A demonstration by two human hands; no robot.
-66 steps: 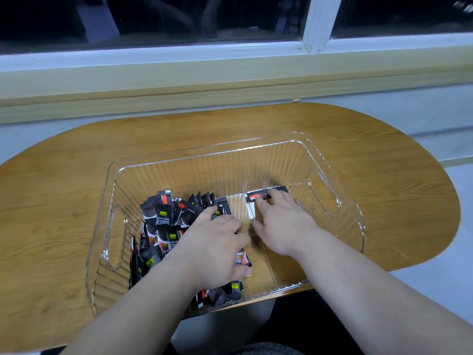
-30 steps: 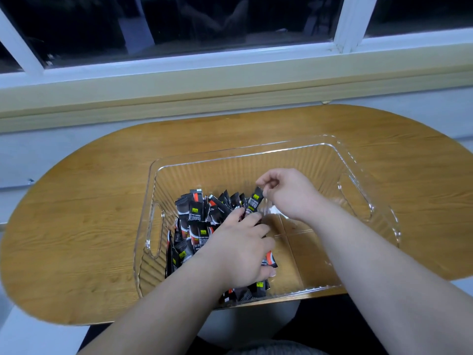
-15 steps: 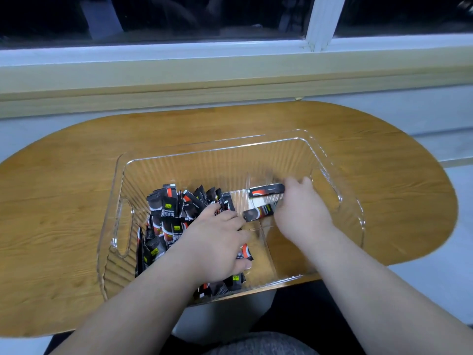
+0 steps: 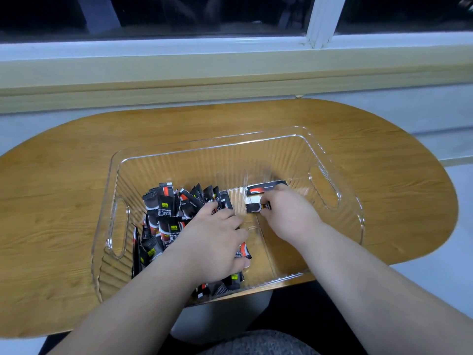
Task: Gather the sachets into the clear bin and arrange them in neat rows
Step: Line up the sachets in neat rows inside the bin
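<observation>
Where the bin (image 4: 204,160) is bare, sachets (image 4: 266,187) lie crosswise.

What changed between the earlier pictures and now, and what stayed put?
The right hand took a second sachet from the pile, carried it rightward and now pinches it, laid flat just nearer than the first flat sachet. The left hand stayed resting on the pile. The first flat sachet and the clear bin kept their places.
</observation>
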